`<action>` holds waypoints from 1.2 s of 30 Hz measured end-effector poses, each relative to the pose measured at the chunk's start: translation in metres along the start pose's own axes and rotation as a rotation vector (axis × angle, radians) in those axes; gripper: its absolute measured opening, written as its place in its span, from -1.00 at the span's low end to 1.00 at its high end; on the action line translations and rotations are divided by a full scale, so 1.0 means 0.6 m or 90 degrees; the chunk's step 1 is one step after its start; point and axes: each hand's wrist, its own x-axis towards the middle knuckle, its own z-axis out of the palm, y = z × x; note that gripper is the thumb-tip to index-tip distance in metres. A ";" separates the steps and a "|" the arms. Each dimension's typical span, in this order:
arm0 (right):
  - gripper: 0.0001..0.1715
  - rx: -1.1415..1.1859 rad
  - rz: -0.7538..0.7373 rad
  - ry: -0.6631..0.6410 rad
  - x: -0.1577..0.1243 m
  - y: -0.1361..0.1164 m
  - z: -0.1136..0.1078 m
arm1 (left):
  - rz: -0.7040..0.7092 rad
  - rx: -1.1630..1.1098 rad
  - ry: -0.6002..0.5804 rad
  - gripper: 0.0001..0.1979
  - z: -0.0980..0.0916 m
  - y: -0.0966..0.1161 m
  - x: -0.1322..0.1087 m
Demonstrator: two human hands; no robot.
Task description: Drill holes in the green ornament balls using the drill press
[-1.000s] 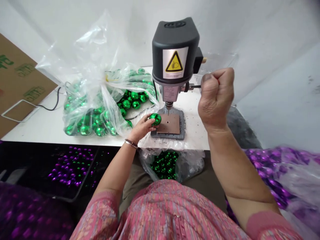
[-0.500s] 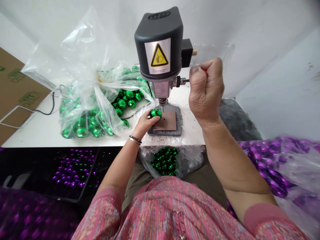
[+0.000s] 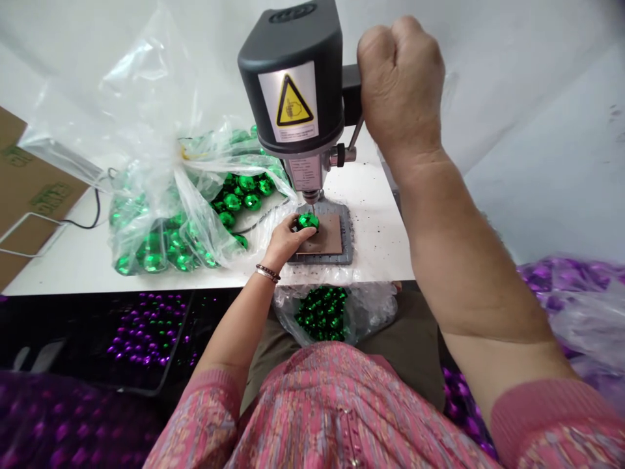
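**Item 1:** L hand, mid-table by the near edge. Your fingers curl round one green bauble, a closed grip, and hold it over the left end of the brown pad on the grey base plate.

**Item 2:** R hand, tight fist, up beside the bench drill. It's closed on the feed lever, grip mostly hidden.

**Item 3:** drill bit, tip right at top of bauble. Contact or entry: can't tell, too small.

**Lot A:** large qty of green baubles, in clear plastic bag, left of drill, toward far edge.

**Lot B:** smaller qty of green baubles, in second clear bag, hanging below near edge, by your lap.

**Status (est.):** approx. one bauble in hand at the drill, Lot A the bigger share, so much of the green seems left. Whether Lot B is worked: can't tell.

**Misc.:** dark specks on table around base plate. Purple baubles in black tray, below near edge, L side. Cardboard sheet at L corner.
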 end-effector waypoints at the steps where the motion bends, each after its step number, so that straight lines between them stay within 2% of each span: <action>1: -0.54 0.002 0.001 0.001 0.000 0.000 0.001 | 0.007 0.018 -0.007 -0.48 0.001 0.003 -0.001; 5: -0.54 0.001 0.002 -0.001 -0.005 -0.003 0.002 | 0.031 0.154 -0.014 -0.41 0.008 0.016 -0.007; 8: -0.55 -0.004 0.005 -0.009 -0.004 -0.004 0.001 | 0.085 0.295 0.009 -0.39 0.017 0.021 -0.010; 10: -0.55 -0.015 0.006 -0.008 -0.003 -0.004 0.001 | 0.114 0.334 0.014 -0.38 0.023 0.021 -0.011; 13: -0.52 -0.020 -0.001 0.005 -0.010 -0.003 -0.002 | 0.104 0.317 0.011 -0.36 0.028 0.016 -0.011; 17: -0.47 0.035 -0.084 0.004 -0.045 0.011 -0.019 | 0.096 0.286 0.017 -0.37 0.029 0.008 -0.011; 20: -0.60 0.070 -0.186 0.003 -0.082 0.033 -0.034 | 0.096 0.293 0.014 -0.36 0.028 0.006 -0.010; 23: -0.77 0.039 -0.257 0.006 -0.117 0.058 -0.041 | 0.087 0.290 0.011 -0.34 0.028 0.007 -0.010; 26: -0.86 0.002 -0.270 -0.018 -0.141 0.081 -0.039 | 0.077 0.295 0.003 -0.33 0.027 0.011 -0.011; 30: -0.84 0.005 -0.272 -0.044 -0.158 0.103 -0.033 | 0.065 0.288 0.003 -0.31 0.028 0.016 -0.014; 36: -0.78 -0.007 -0.310 -0.001 -0.169 0.125 -0.021 | 0.074 0.251 0.003 -0.33 0.028 0.013 -0.014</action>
